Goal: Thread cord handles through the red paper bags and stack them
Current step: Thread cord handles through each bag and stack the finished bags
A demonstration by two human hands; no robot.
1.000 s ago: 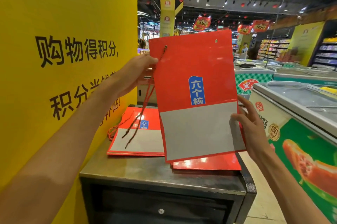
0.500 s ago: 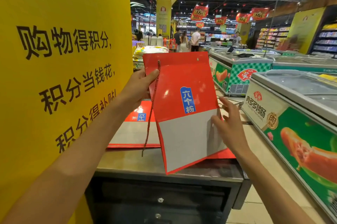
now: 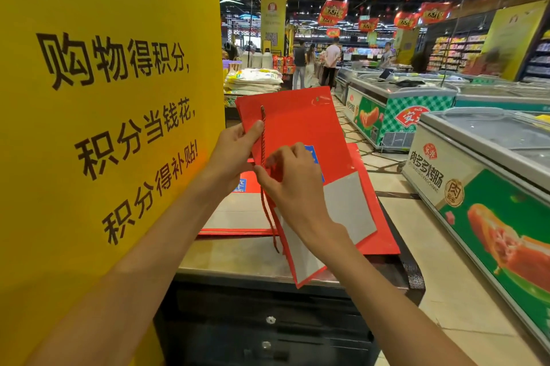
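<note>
Head view, left hand: the left hand held the red paper bag by its left edge, thumb curled over the front face and the remaining fingers hidden behind the paper.
Head view, right hand: the right hand lay across the front of the bag, its fingers bent and pinching at the red cord; how tightly they closed on it could not be told for certain.
Head view, bag: upright and slightly tilted, lifted above the surface, with a blue label partly hidden under the right fingers and a grey panel below and to the right of that hand.
Head view, cord: it entered a hole near the bag's upper left corner, just above the left thumb, ran down between the two hands, and its loose end hung below the right hand's fingers.
Head view, stack: flat red bags lay on the surface below the left hand, and another flat red bag lay behind the held one, to the right of the right wrist.
Head view, surroundings: a yellow sign with black characters stood left of the left arm; chest freezers lined the aisle to the right of the right hand.
</note>
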